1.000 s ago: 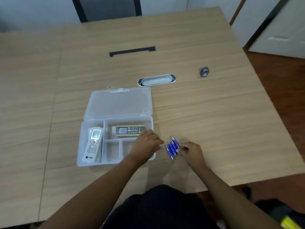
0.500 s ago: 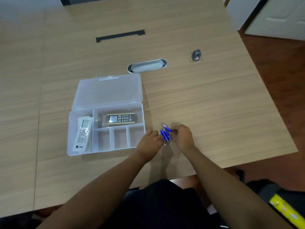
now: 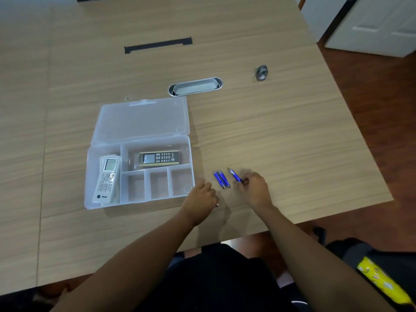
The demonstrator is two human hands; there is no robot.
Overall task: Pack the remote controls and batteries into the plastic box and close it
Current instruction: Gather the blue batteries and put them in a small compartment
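A clear plastic box point(image 3: 88, 176) lies open on the table, its lid point(image 3: 141, 120) folded flat behind it. A white remote point(image 3: 107, 176) rests in the left compartment, and a dark, gold-edged remote point(image 3: 158, 158) lies in the long rear one. The three small front compartments hold nothing. Two blue batteries point(image 3: 221, 179) lie side by side on the table right of the box. My right hand point(image 3: 255, 191) pinches the end of a third blue battery point(image 3: 234, 175). My left hand point(image 3: 200, 197) is curled beside the box's front right corner, with a small battery tip point(image 3: 217, 205) poking out from under it.
An oval metal cable port point(image 3: 195, 86) sits behind the box, with a black slot point(image 3: 157, 45) farther back. A small grey object point(image 3: 261, 73) stands at the right rear. The table's right edge point(image 3: 351, 122) drops to a wooden floor.
The bunched batteries have been split apart. My right hand drew one off to the right, my left hand pulled back toward me, and two stay on the table between them.
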